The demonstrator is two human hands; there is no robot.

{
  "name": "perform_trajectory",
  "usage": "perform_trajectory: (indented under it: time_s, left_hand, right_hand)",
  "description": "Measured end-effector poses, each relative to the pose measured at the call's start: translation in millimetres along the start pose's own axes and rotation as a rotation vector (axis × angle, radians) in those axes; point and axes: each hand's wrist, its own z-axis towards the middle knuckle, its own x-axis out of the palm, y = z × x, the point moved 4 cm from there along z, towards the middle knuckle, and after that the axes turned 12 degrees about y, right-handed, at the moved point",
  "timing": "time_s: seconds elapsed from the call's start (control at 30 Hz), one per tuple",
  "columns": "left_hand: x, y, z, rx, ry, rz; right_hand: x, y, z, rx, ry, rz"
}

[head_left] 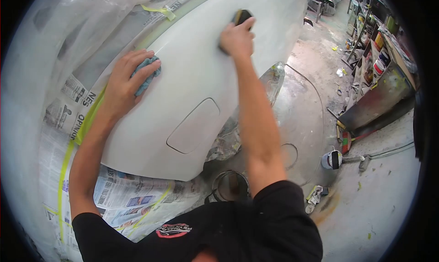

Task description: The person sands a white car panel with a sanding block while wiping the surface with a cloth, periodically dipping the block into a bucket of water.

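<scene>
A pale grey-white car body panel (192, 79) with a rounded rectangular outline (194, 125) on it fills the middle. My left hand (130, 81) rests near the panel's upper left edge, its fingers closed round a crumpled blue cloth (147, 75). Farther up and to the right, my right hand (238, 38) grips a dark block (242, 17) against the panel surface. That hand is slightly blurred, and the block's underside is hidden.
Newspaper (132, 193) and plastic sheeting, held by yellow-green tape (64, 179), border the panel. A bucket (231, 185) stands below, with a white pail (331, 159) to the right. Cluttered shelves (377, 65) line the right side. A hose crosses the floor (315, 47).
</scene>
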Motion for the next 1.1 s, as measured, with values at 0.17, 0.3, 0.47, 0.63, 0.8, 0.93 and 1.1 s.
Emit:
perform_trajectory:
  time_s: [0.17,0.3,0.47,0.63,0.8,0.93,1.1]
  left_hand:
    - [2.7,0.4,-0.1,-0.011,0.006,0.007]
    - [2.8,1.2,-1.2,0.005,0.015,-0.003]
    - [2.9,1.4,-0.9,-0.004,0.007,-0.032]
    - [4.8,0.4,-1.4,-0.011,0.022,-0.018]
    - [1.7,2.8,-2.0,-0.016,0.029,-0.042]
    - [3.0,3.1,0.7,-0.015,0.01,-0.021]
    - [3.4,1.7,-0.8,-0.011,0.024,-0.03]
  right_hand:
    - [38.0,17.9,-126.4,-0.227,0.197,-0.033]
    - [1.1,-2.3,-8.7,-0.108,0.009,-0.066]
    - [11.1,8.5,-31.7,-0.113,-0.045,-0.038]
    - [26.3,7.8,-80.6,-0.279,0.054,-0.157]
    - [-18.5,-3.7,14.5,-0.032,0.005,-0.09]
    - [46.2,28.4,-99.8,-0.302,0.029,-0.148]
    - [10.7,1.9,-30.8,-0.171,0.019,-0.087]
